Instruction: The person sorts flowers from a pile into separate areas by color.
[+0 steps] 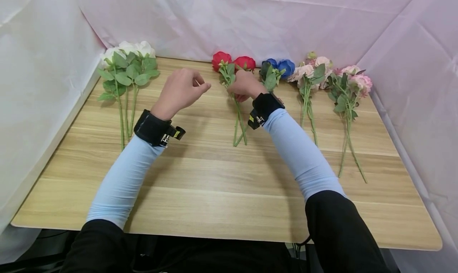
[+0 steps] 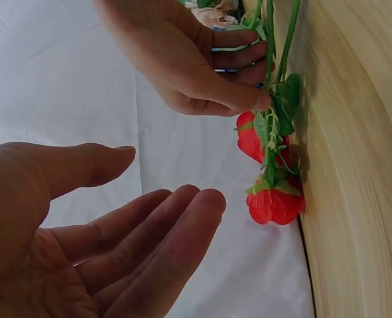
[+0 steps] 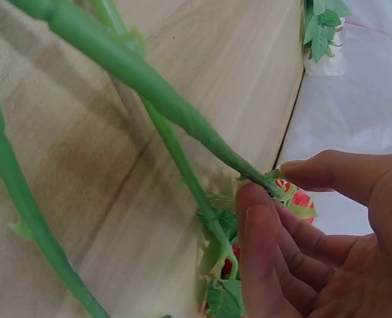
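Two red roses lie in the middle of the wooden table, heads toward the back wall. My right hand rests over their green stems just below the leaves. In the right wrist view its thumb and fingers pinch one stem near the red bloom. The left wrist view shows those fingertips on the stems above the red rose heads. My left hand hovers a little left of the red roses, palm open, fingers relaxed and holding nothing.
White roses lie at the table's back left. Blue roses and two bunches of pink roses lie to the right. White cloth walls in the table on three sides.
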